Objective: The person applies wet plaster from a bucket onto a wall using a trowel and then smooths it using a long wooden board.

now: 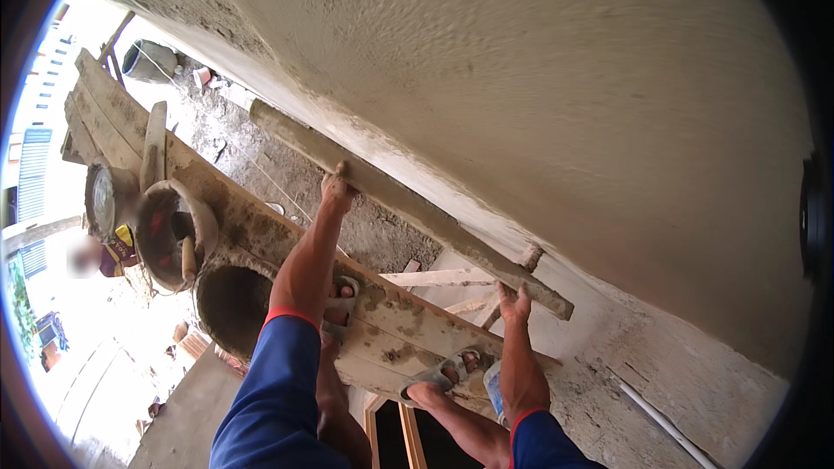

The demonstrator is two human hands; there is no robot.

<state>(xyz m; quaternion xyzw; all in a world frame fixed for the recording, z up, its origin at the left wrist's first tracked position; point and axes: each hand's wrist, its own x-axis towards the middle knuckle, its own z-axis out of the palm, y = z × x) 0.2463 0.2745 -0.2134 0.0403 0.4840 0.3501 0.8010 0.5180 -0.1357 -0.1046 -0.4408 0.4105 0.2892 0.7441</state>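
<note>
A long, straight mortar-smeared wooden board (pixel 417 213) runs slantwise along the foot of the plastered wall (pixel 539 95). My left hand (pixel 339 184) is closed round its lower edge, left of the middle. Farther right, my right hand (pixel 515 302) grips the same edge near the board's right end, fingers partly hidden behind it. Whether the board presses on the wall or stands slightly off it, I cannot tell. Wet-looking grey plaster covers the wall above the board.
My sandalled feet stand on a raised plank walkway (pixel 404 317). Mortar-crusted buckets (pixel 208 291) line its left side, one with a wooden-handled tool (pixel 188 259) inside. Lower down are a dark bucket (pixel 149 62), a white pipe (pixel 665 426) and a person (pixel 117 252). A string crosses the drop beside the wall.
</note>
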